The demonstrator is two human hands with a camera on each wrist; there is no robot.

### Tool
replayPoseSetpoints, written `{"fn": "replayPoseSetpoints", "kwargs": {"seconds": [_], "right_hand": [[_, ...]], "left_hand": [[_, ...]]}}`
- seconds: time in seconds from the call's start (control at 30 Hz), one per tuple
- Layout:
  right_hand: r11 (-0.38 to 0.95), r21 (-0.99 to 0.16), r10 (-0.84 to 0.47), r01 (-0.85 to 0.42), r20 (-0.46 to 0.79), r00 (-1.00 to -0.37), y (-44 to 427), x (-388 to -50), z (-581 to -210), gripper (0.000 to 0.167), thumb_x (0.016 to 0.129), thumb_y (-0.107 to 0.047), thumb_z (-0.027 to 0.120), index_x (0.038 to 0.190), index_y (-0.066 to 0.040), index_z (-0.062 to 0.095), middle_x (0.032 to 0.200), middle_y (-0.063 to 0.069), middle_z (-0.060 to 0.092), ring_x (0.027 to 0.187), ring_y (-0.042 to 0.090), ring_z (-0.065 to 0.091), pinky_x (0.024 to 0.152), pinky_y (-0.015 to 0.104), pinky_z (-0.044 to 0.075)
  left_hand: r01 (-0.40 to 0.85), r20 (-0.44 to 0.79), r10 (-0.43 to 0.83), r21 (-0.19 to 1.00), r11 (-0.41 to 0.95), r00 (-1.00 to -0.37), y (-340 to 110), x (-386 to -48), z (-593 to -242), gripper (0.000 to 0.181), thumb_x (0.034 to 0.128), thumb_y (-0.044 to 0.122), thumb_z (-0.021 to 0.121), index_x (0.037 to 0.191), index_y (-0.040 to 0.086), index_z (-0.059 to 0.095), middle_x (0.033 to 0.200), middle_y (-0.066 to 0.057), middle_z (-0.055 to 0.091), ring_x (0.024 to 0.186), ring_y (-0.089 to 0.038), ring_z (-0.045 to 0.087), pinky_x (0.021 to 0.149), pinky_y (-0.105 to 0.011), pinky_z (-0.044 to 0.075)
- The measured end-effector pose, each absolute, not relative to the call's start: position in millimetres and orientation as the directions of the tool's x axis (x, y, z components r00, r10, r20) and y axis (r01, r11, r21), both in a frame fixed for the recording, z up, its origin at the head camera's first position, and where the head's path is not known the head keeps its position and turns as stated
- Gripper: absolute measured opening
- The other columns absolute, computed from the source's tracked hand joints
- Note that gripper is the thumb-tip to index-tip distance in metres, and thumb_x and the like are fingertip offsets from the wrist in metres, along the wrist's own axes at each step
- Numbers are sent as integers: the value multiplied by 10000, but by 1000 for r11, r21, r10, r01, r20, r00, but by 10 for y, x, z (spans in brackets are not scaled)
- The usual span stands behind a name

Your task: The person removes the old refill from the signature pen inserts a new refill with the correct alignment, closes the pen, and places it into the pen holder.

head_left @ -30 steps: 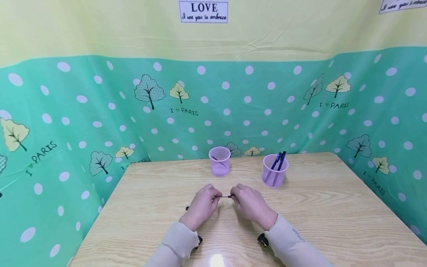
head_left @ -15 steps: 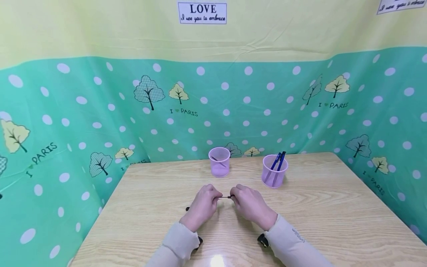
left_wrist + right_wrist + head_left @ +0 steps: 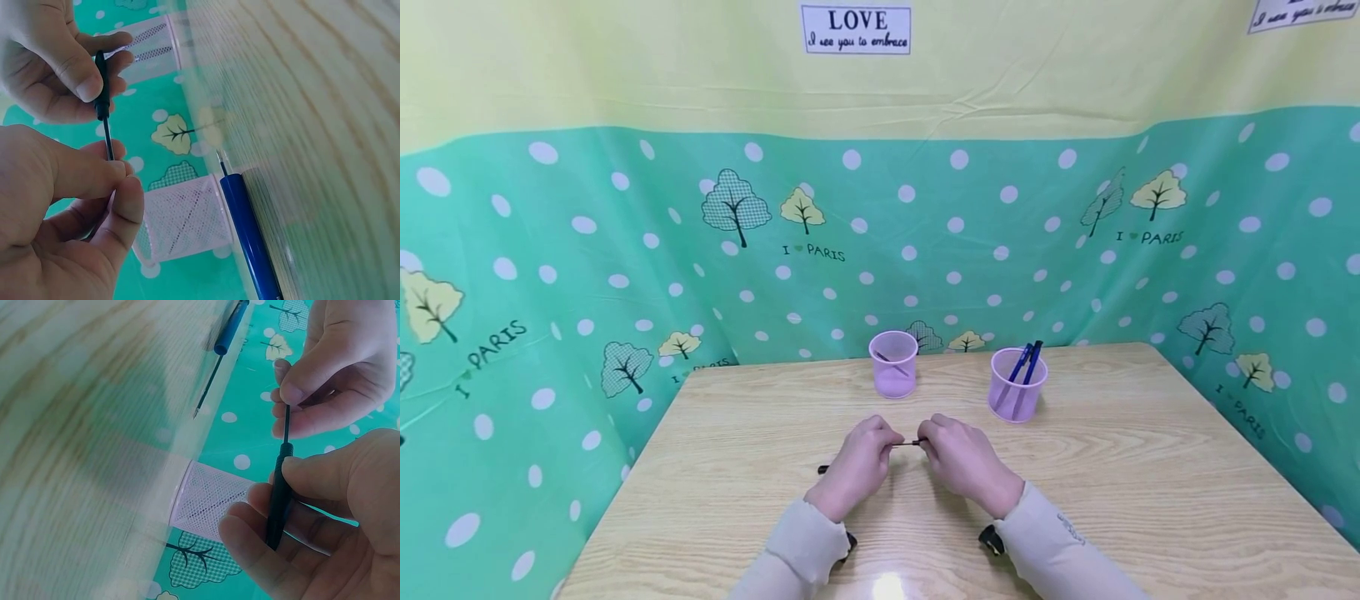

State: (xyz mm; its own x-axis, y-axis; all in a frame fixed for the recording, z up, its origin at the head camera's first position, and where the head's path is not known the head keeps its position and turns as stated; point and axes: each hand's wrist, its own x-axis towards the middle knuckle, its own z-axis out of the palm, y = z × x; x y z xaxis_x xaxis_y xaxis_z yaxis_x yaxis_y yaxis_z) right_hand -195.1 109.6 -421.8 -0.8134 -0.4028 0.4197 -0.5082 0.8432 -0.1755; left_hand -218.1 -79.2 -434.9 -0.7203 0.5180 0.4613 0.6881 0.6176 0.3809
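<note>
My left hand [image 3: 853, 467] pinches a thin pen refill [image 3: 109, 140] between thumb and fingertips. Into the refill's other end runs a black tapered pen section [image 3: 280, 494], pinched by the thumb and fingers of my right hand [image 3: 966, 462]. Both hands face each other above the table, with a short stretch of bare refill between them. How much of the refill lies inside the black section is hidden. Beside my left hand, a blue pen barrel [image 3: 250, 231] lies on the table with a refill point sticking out of its end.
Behind the hands stands a lilac mesh cup [image 3: 895, 386] with a thin dark rod inside. A second lilac mesh cup [image 3: 1004, 404], farther right, holds blue pens [image 3: 1026, 363]. A patterned green curtain [image 3: 925, 225] encloses the wooden table [image 3: 1150, 450] at the back and sides.
My left hand has shifted very slightly right, toward my right hand. Its fingertips have moved a little on the refill. My right hand and both cups stay where they were.
</note>
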Motion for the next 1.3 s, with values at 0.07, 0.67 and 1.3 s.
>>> {"fn": "replayPoseSetpoints", "kwargs": {"seconds": [0.07,0.67,1.3], "right_hand": [[844,-174,-404,-508,416,-815,1097,-1950,-4215,45,871,-131,675,853,-95,654,758,-66,532,645,88,532,535,250,455],[840,-182,-404,-511,416,-814,1102,-1956,-4216,34,884,-132,649,892,-101,661,752,-69,523,641,86,522,532,251,452],[846,-194,-394,-497,400,-827,1107,-1959,-4216,30,891,-117,644,868,-135,655,768,-67,535,659,87,533,553,257,461]], "left_hand": [[687,458,519,377,621,-721,-790,-2176,-4347,195,837,-76,624,947,38,737,860,1,600,815,-118,586,750,-242,507],[662,421,515,398,635,-747,-841,-2192,-4301,263,799,-6,710,1056,43,682,952,-51,613,896,-168,579,802,-307,500],[550,214,508,376,746,-835,-1052,-2249,-4241,356,677,-134,554,942,51,702,872,-70,591,811,-179,541,741,-342,491]]}}
